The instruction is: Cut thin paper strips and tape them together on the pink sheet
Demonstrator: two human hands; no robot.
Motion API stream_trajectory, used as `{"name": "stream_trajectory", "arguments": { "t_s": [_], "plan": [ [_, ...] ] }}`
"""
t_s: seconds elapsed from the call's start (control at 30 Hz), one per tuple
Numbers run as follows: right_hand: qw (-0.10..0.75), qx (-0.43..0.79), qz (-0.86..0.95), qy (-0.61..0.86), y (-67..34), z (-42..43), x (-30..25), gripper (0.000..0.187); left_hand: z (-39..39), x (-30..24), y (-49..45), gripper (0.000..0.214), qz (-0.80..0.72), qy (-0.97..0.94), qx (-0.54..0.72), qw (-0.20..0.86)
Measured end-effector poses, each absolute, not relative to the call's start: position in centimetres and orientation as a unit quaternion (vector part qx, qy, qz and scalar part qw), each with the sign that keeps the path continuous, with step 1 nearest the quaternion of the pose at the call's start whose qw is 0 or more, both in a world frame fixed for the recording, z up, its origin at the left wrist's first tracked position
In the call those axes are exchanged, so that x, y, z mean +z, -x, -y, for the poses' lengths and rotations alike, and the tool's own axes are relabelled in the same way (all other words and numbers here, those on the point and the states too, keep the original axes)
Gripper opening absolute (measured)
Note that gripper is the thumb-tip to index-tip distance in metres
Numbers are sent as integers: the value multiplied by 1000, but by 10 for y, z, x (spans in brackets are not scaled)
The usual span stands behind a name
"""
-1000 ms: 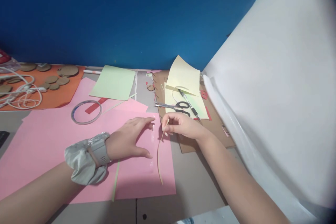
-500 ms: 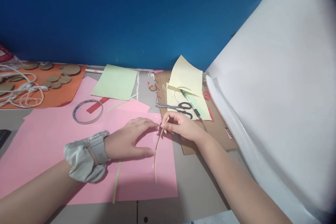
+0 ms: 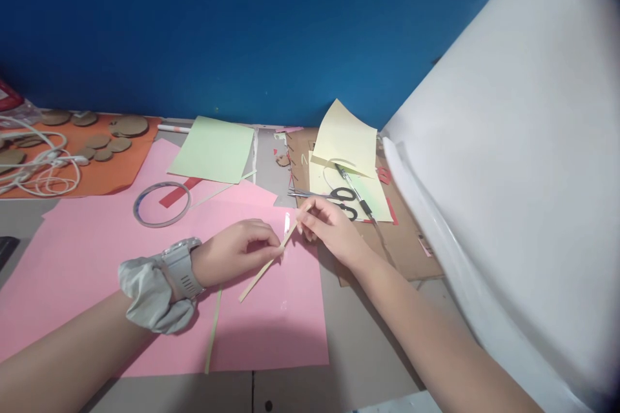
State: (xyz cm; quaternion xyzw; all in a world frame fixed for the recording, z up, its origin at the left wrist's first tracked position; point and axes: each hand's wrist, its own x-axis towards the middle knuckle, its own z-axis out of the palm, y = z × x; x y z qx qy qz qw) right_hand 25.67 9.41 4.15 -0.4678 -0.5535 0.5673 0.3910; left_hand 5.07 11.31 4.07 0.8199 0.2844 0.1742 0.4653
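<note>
A thin pale paper strip [image 3: 264, 268] slants above the big pink sheet [image 3: 87, 251]. My right hand [image 3: 327, 226] pinches its upper end. My left hand [image 3: 237, 250], with a grey watch and a scrunchie on the wrist, has its fingers curled and its fingertips closed on the strip near the middle. A second, greenish strip [image 3: 213, 329] lies flat on the pink sheet below my left wrist. A piece of clear tape [image 3: 287, 222] glints on the sheet close to my fingertips.
A tape ring [image 3: 161, 204] and a red strip lie on the pink sheet. Behind are a green sheet [image 3: 213, 150], yellow sheets [image 3: 346, 135], scissors [image 3: 329, 195] and a pen on cardboard. Cardboard discs [image 3: 97, 132] and a white cable [image 3: 33, 164] lie left. A large white roll [image 3: 508, 174] fills the right.
My left hand went from lying flat and spread on the pink sheet to curling its fingers onto the strip. The strip swung from hanging down to slanting leftward, and my right hand rose slightly.
</note>
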Motion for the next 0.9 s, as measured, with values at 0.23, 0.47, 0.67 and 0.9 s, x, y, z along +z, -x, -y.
{"name": "stream_trajectory", "arguments": {
  "t_s": [0.23,0.47,0.67,0.9],
  "plan": [
    [419,536,531,505,-253,-91,43,24,-111,41,-51,26,-305,-747,178,564],
    [415,488,555,531,-259,-91,41,22,-110,39,-50,29,-309,-718,170,600],
    [390,358,648,548,-264,-94,41,22,-111,42,-51,27,-300,-757,163,557],
    [385,312,663,561,-268,-95,40,15,-111,43,-50,23,-310,-781,152,520]
  ]
}}
